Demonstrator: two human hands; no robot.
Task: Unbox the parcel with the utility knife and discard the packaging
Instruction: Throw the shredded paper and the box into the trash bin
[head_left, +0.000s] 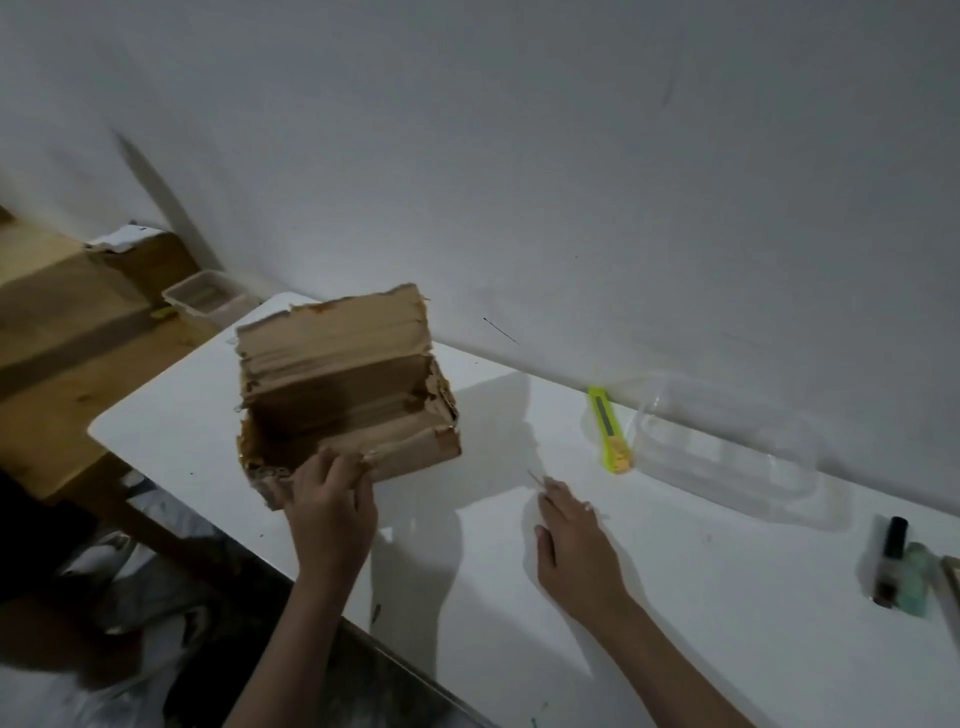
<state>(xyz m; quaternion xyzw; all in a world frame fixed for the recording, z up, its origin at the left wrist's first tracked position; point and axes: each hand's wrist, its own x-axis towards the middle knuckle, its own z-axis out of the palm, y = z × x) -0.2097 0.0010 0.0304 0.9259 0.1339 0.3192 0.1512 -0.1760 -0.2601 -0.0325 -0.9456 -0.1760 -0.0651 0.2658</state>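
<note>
So the cardboard box sits near the left corner of the white tabletop, already open, with its ragged-edged flap standing up at the back. Left hand is curled over the box's near front edge, fingers gripping the torn cardboard there. Right hand is off to the right of the box, flat-ish over the tabletop with fingers loosely spread, not holding anything as far as I can see. The yellow-green utility knife lies further right near the wall, right next to a clear plastic container; I can't tell if they touch. Way over at the right edge there's a little bottle with a black cap beside a pale green bottle. Another clear tub sits on a wooden surface beyond the left corner.
</note>
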